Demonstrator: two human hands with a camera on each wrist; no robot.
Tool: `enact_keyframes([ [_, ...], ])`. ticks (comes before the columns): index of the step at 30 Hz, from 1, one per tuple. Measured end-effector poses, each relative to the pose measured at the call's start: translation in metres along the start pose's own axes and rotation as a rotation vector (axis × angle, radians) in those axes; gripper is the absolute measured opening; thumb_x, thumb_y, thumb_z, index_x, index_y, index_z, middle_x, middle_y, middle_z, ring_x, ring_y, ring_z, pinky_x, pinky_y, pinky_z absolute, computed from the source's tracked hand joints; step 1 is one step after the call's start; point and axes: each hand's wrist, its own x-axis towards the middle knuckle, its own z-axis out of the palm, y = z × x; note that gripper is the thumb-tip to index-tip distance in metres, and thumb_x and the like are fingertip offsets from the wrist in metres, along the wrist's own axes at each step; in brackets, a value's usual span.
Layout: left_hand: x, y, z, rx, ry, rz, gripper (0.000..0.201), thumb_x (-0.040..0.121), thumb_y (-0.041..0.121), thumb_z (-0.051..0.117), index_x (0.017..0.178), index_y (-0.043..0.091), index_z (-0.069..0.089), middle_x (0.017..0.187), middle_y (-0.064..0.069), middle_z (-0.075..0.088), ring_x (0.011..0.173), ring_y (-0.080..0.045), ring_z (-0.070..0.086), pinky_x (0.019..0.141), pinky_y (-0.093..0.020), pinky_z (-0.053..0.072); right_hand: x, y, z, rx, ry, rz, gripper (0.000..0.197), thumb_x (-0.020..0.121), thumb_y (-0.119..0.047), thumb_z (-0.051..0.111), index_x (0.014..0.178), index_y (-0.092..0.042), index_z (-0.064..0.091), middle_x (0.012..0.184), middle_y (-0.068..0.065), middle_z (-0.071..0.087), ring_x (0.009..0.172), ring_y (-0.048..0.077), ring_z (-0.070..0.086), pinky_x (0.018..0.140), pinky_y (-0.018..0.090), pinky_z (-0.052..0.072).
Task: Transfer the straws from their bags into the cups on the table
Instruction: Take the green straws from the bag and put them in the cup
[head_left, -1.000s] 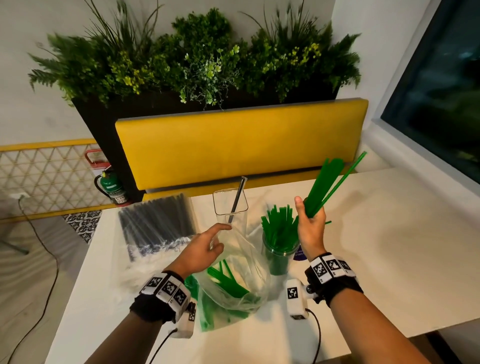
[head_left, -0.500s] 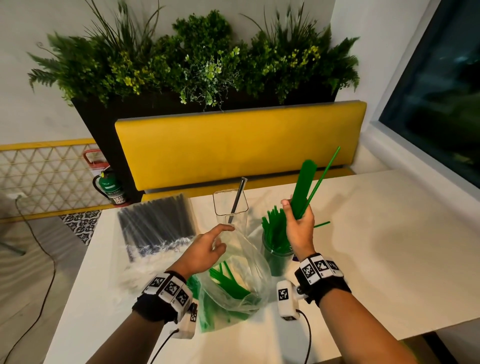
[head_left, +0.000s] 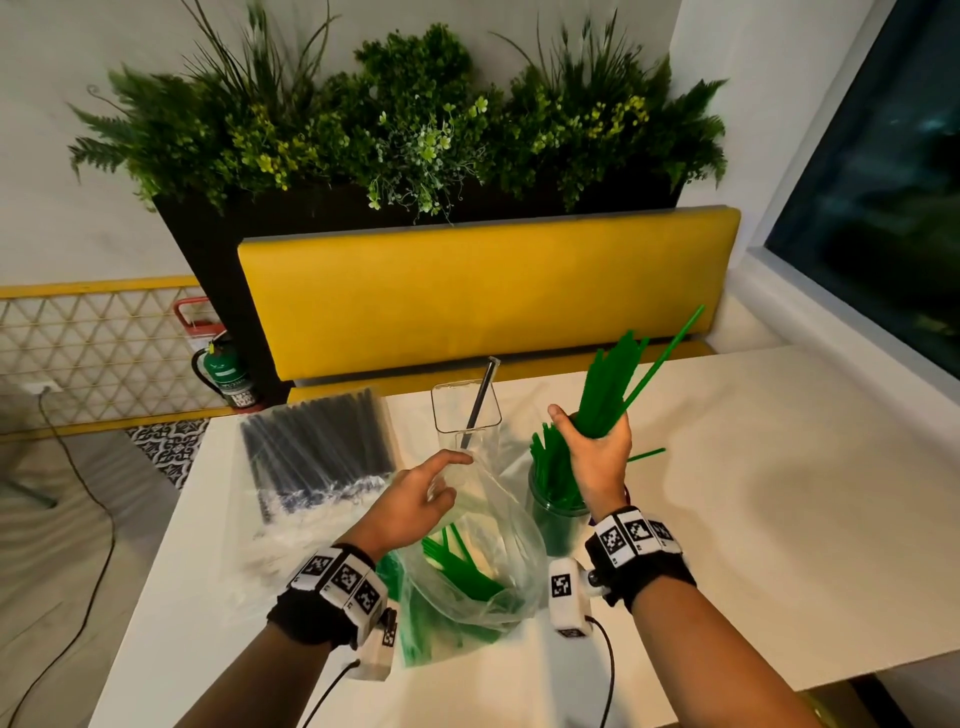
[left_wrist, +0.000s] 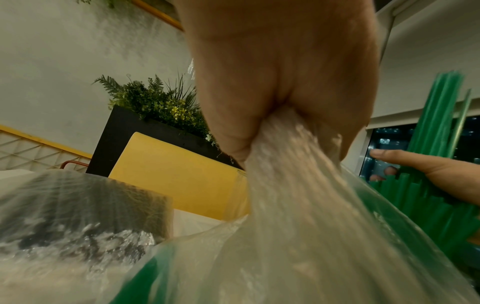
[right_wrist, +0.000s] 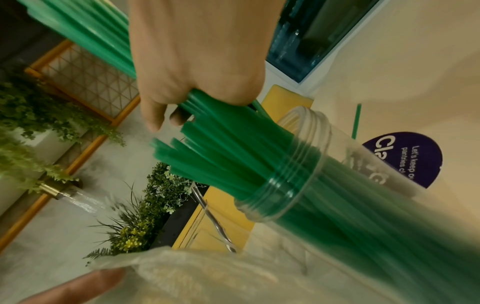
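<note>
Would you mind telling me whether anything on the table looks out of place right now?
One green straw lies loose on the table, just right of the round cup, outside both cup and bag. Another sticks out askew from the bundle in the right hand.

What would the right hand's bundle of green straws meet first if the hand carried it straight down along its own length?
Probably the green straws already standing in the jar. The right hand grips its bundle just above them; whether the ends already touch is unclear.

Straw bundle (head_left: 610, 387): green. Bagged straws (head_left: 317, 441): black. Bags (head_left: 498, 525): clear plastic. Desk (head_left: 779, 493): white. Bench back (head_left: 493, 291): yellow. Wristbands (head_left: 340, 577): black-and-white square markers.
</note>
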Motion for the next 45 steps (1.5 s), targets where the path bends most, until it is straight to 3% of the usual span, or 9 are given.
enact_keyframes([
  [5,0.001,-0.003,-0.002,0.011,-0.002,0.011,0.046,0.093,0.018,0.053,0.124,0.051,0.046,0.087,-0.013,0.065,0.070,-0.026,0.059,0.073,-0.035,0.052,0.005,-0.003,-0.005,0.038,-0.026,0.035,0.043,0.076,-0.010,0.079,0.112,-0.017,0.056,0.102,0.004,0.069,0.095,0.018,0.068,0.080,0.031,0.059],
  [11,0.001,-0.001,0.000,0.012,0.004,0.015,0.044,0.094,0.016,0.054,0.125,0.047,0.049,0.078,0.004,0.061,0.064,-0.011,0.054,0.070,-0.028,0.048,0.009,-0.010,-0.010,0.002,-0.063,-0.002,0.037,0.077,-0.013,0.079,0.106,-0.014,0.056,0.094,0.001,0.066,0.090,0.013,0.064,0.083,0.030,0.057],
  [18,0.001,0.005,0.000,0.028,0.007,0.017,0.041,0.095,0.015,0.054,0.127,0.039,0.051,0.070,0.012,0.053,0.061,-0.008,0.050,0.064,-0.021,0.043,0.009,-0.026,-0.013,0.053,-0.148,-0.178,0.023,0.095,-0.032,0.054,0.104,-0.012,0.054,0.100,0.014,0.067,0.096,0.018,0.064,0.081,0.009,0.045],
  [22,0.002,0.008,-0.001,0.024,0.006,0.009,0.041,0.095,0.014,0.054,0.127,0.039,0.051,0.072,0.009,0.054,0.063,-0.010,0.051,0.064,-0.019,0.043,0.015,-0.036,-0.016,0.013,-0.144,-0.275,0.031,0.105,-0.025,0.026,0.098,-0.020,0.056,0.100,0.005,0.064,0.098,0.015,0.061,0.090,0.021,0.045],
  [31,0.004,0.009,0.001,0.003,-0.018,0.008,0.042,0.094,0.015,0.054,0.125,0.043,0.051,0.068,-0.001,0.054,0.058,-0.010,0.049,0.062,-0.025,0.045,0.003,-0.007,-0.037,-0.407,-0.279,-0.346,0.017,0.100,-0.016,0.046,0.103,-0.015,0.063,0.101,-0.002,0.067,0.107,0.012,0.060,0.098,0.040,0.046],
  [35,0.006,0.008,-0.002,-0.012,-0.018,0.032,0.044,0.093,0.014,0.055,0.125,0.044,0.051,0.075,-0.009,0.059,0.062,-0.012,0.054,0.067,-0.027,0.047,0.006,-0.026,-0.041,-0.504,-0.172,-0.442,0.031,0.097,-0.014,0.041,0.114,-0.019,0.066,0.131,-0.003,0.059,0.135,0.009,0.039,0.115,0.036,0.029],
  [38,0.008,0.010,-0.003,-0.012,-0.036,0.039,0.044,0.093,0.011,0.054,0.126,0.040,0.052,0.064,0.001,0.050,0.054,-0.005,0.045,0.061,-0.024,0.042,0.014,-0.039,-0.029,-0.826,-0.412,-0.553,0.050,0.101,-0.037,0.022,0.147,-0.024,0.036,0.158,-0.006,0.025,0.148,0.008,0.010,0.121,0.032,0.010],
  [42,0.009,0.016,0.001,-0.004,-0.077,0.058,0.041,0.094,0.011,0.054,0.127,0.036,0.053,0.064,-0.001,0.048,0.056,-0.009,0.046,0.056,-0.014,0.039,0.010,-0.024,-0.020,-1.345,-0.814,-0.394,0.062,0.100,-0.051,0.011,0.153,-0.020,0.014,0.161,-0.004,0.010,0.148,0.010,-0.005,0.122,0.040,-0.001],
  [45,0.013,0.017,0.004,0.010,-0.085,0.053,0.036,0.096,0.014,0.054,0.126,0.034,0.055,0.069,-0.013,0.054,0.062,-0.017,0.051,0.056,-0.011,0.038,0.004,-0.028,-0.025,-1.212,-0.751,-0.408,0.058,0.101,-0.049,0.016,0.152,-0.021,0.021,0.160,-0.004,0.014,0.148,0.010,0.000,0.120,0.032,-0.003],
])
